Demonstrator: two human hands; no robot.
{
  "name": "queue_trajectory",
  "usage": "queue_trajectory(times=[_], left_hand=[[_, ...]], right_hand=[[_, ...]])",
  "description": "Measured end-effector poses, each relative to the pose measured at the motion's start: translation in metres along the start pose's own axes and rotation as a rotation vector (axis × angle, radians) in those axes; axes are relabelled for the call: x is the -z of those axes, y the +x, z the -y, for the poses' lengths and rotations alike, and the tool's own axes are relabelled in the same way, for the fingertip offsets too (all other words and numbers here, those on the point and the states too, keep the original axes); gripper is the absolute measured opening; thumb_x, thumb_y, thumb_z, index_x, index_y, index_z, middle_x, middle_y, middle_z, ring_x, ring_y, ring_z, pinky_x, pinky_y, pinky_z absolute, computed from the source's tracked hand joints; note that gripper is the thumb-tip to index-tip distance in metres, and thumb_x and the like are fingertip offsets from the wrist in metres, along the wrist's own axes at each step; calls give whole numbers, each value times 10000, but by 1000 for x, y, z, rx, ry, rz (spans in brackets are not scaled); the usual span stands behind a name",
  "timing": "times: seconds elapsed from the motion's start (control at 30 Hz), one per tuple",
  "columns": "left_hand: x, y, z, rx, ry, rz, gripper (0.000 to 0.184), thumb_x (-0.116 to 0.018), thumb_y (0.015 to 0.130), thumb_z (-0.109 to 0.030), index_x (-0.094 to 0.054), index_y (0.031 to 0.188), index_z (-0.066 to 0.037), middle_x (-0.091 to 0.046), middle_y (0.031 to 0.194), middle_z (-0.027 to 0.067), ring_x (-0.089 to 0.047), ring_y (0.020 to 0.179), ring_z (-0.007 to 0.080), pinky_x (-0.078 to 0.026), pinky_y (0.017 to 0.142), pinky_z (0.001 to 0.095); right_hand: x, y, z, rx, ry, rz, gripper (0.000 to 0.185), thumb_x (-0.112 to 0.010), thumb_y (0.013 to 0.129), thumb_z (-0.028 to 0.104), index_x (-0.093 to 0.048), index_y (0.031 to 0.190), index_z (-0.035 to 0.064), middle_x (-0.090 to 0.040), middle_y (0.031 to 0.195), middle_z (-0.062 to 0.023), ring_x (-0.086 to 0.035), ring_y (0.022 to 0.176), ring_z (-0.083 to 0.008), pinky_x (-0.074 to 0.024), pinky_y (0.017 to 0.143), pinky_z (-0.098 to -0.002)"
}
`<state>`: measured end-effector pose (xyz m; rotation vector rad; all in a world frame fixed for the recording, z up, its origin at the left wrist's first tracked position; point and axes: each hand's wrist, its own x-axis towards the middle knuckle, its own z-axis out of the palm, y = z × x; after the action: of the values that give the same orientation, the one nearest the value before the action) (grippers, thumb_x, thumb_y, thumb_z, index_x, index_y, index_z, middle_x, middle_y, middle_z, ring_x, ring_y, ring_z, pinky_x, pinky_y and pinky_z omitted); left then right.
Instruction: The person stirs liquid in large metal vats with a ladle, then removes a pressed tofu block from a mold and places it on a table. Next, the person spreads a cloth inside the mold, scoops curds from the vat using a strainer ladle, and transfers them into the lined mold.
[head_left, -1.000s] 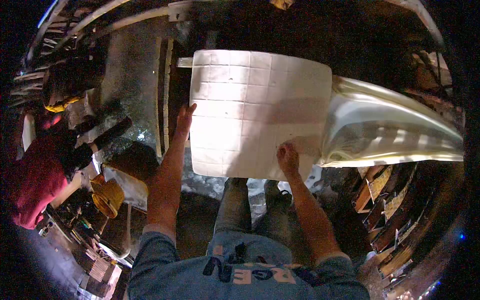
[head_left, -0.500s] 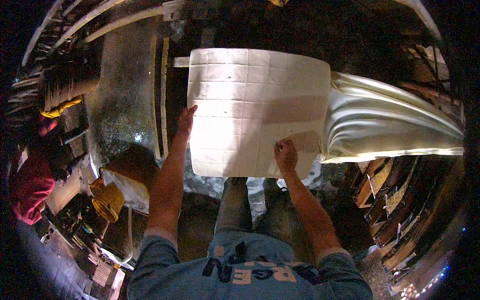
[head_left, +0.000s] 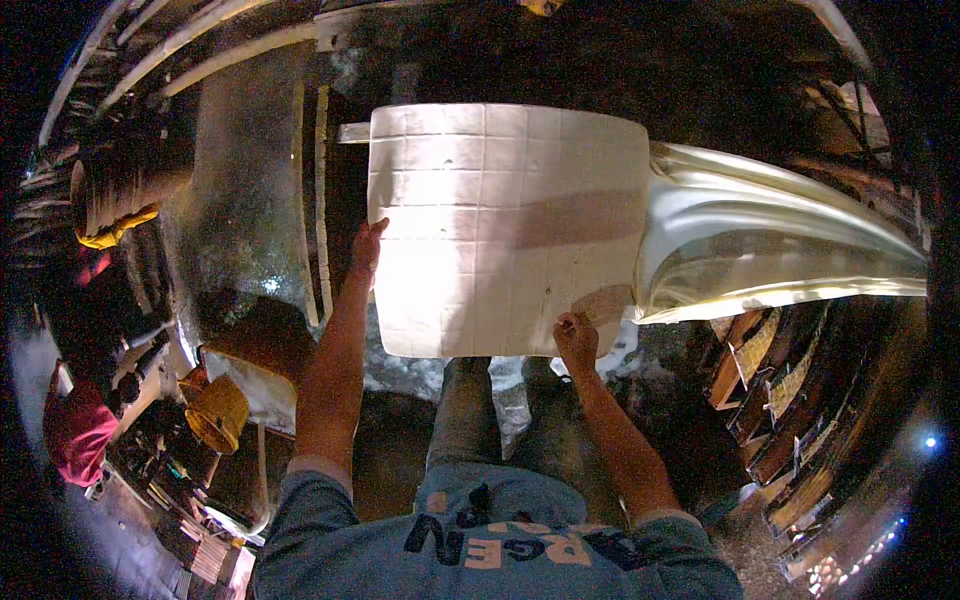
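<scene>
Touches the left edge of the gridded white panel [head_left: 510, 230] with the left hand [head_left: 368, 250]; cannot tell how far open. Holds the right hand [head_left: 575, 338] nearly closed at the panel's lower right; cannot confirm contents. Meets the glossy sheet [head_left: 760, 240] at the panel's right side.

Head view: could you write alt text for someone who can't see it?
A person's left hand is at the left edge of a white grid-lined panel, the right hand, curled, at its lower right; glossy sheeting extends rightward.
</scene>
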<state>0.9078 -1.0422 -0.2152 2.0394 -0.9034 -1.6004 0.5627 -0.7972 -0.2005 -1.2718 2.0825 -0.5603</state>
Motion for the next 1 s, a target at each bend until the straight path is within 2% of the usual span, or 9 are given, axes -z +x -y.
queue_trajectory(times=[0.13,0.23,0.33,0.43,0.73,0.8,0.87,0.93,1.0], left_hand=[[4,31,37,75,44,-65,583,-559,788,-437,-468,1210,-45,-530,1164,104,-471,1078,237,-325,946,356],[1,7,0,104,27,15,565,-560,789,-430,-472,1193,-46,-531,1154,104,-473,1061,228,-335,928,352],[4,14,17,108,-59,28,561,-560,788,-430,-468,1183,-43,-529,1151,96,-473,1046,218,-341,910,346],[4,18,19,73,0,32,576,-562,780,-435,-460,1191,-44,-518,1166,96,-469,1051,217,-341,908,356],[2,9,6,114,30,-18,649,-574,766,-448,-419,1251,-47,-480,1231,115,-431,1139,249,-280,988,384],[4,14,14,99,39,-30,651,-575,764,-450,-417,1253,-50,-482,1231,110,-432,1137,245,-287,982,383],[3,13,16,74,49,-15,654,-575,763,-453,-415,1255,-55,-484,1228,105,-435,1132,240,-292,975,382],[3,5,6,31,62,18,656,-574,761,-457,-414,1258,-60,-486,1223,98,-440,1124,232,-297,969,380],[0,7,0,123,75,-24,654,-573,760,-460,-416,1256,-64,-490,1215,95,-446,1115,224,-303,964,372]], right_hand=[[-7,20,12,4,69,-83,145,-655,708,137,-570,781,45,-570,775,-114,-563,710,-281,-462,665,-367],[-24,43,7,29,-35,31,157,-627,723,153,-564,815,42,-566,883,-139,-550,842,-320,-457,753,-413],[-26,47,13,48,-130,53,159,-609,726,164,-563,811,38,-561,899,-143,-544,849,-320,-455,753,-416],[-37,49,10,84,-169,-34,139,-656,654,119,-573,750,60,-569,774,-112,-562,747,-295,-467,661,-390],[-2,41,42,119,-9,-61,119,-588,685,143,-550,723,37,-569,809,-140,-545,747,-314,-457,660,-418],[21,20,32,-137,195,26,188,-649,629,136,-555,777,66,-557,756,-117,-559,708,-309,-461,633,-404],[43,-18,-6,-99,-175,57,243,-659,623,162,-567,828,70,-561,763,-127,-565,713,-321,-461,648,-424],[70,-68,-61,-258,-517,387,270,-653,628,170,-562,864,73,-568,785,-132,-574,757,-328,-465,674,-434],[92,-66,-60,-65,-481,369,258,-642,644,172,-562,871,79,-576,816,-131,-574,788,-334,-465,685,-442]])
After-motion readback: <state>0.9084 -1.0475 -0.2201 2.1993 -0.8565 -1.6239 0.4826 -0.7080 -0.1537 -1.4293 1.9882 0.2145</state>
